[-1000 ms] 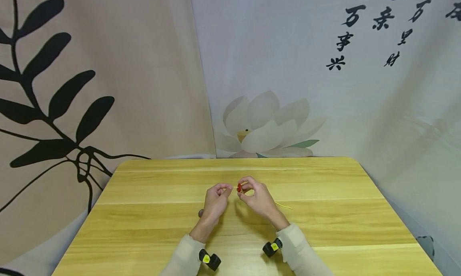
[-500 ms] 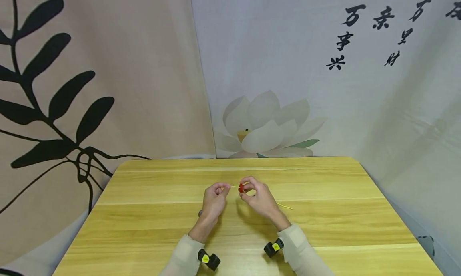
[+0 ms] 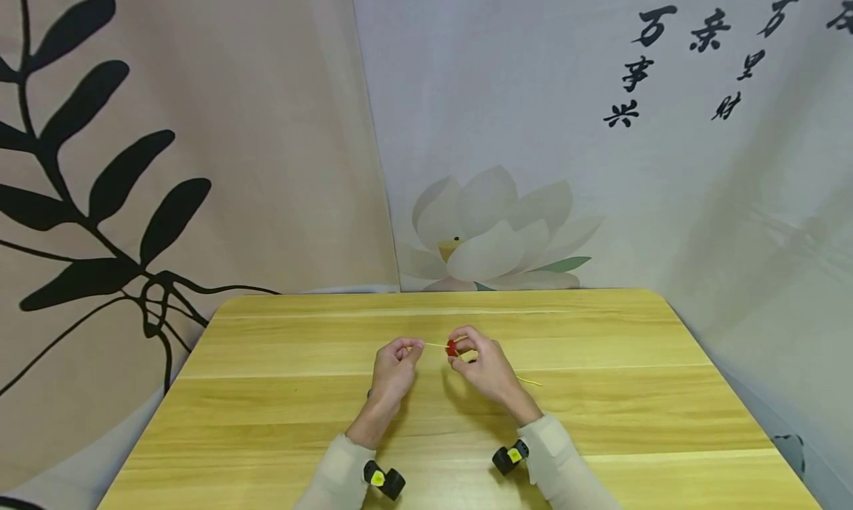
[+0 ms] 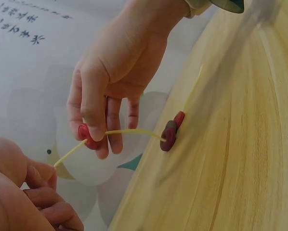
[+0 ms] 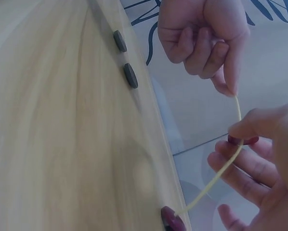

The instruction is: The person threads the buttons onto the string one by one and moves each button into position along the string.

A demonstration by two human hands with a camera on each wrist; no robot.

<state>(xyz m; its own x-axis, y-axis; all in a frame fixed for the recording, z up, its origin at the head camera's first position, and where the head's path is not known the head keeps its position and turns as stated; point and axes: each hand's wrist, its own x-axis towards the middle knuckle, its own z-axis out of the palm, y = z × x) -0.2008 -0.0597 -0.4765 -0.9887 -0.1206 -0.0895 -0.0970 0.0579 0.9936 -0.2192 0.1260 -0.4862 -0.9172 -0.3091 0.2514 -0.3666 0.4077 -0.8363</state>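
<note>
My left hand pinches one end of a thin yellow string between thumb and fingertips. A red disc-shaped bead is threaded on that string, and my right hand pinches it between thumb and fingers above the table. The left wrist view shows the string passing through the red bead, then running on to a dark red bead on the tabletop. Right by it are a grey bead and another red bead. Beyond them the string's tail lies on the wood.
Two dark discs lie apart on the wooden table, on the left hand's side. The far table edge meets a printed cloth backdrop. A small black camera is strapped at each sleeve.
My right hand has moved slightly right with the red bead, and my left hand slightly left. More yellow string shows stretched between the left fingertips and the bead.
</note>
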